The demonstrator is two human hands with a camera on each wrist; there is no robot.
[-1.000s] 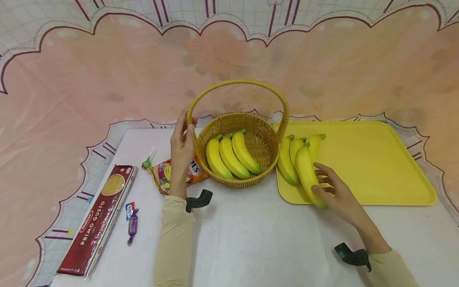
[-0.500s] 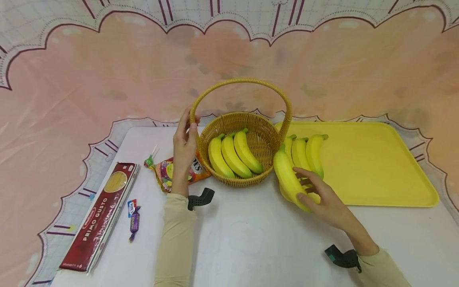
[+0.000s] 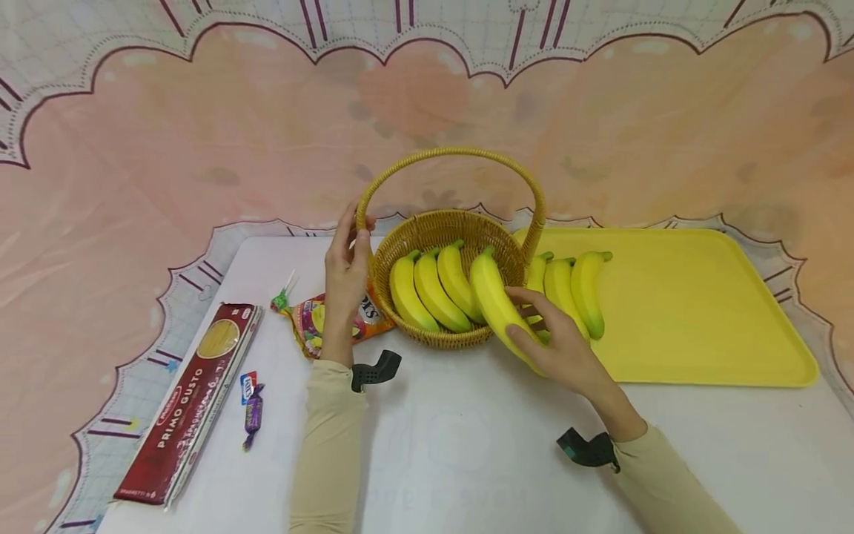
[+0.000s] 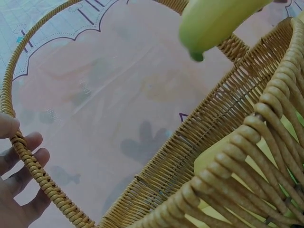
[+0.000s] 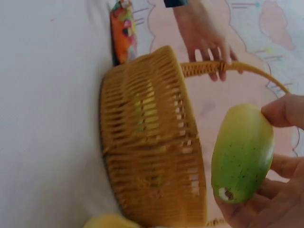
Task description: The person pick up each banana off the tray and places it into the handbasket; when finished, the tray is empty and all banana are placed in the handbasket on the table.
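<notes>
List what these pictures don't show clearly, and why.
Head: the middle of the candy bag, behind the left forearm.
Head: the red packet's smallest print, too small.
Left wrist: most of the bananas inside the basket, behind its woven side.
Left wrist: the held banana's far end, cut off by the top edge.
Right wrist: a yellow shape, mostly cut off by the bottom edge.

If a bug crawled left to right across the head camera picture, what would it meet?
Red packet → purple candy → lollipop → left hand → basket → yellow tray.
</notes>
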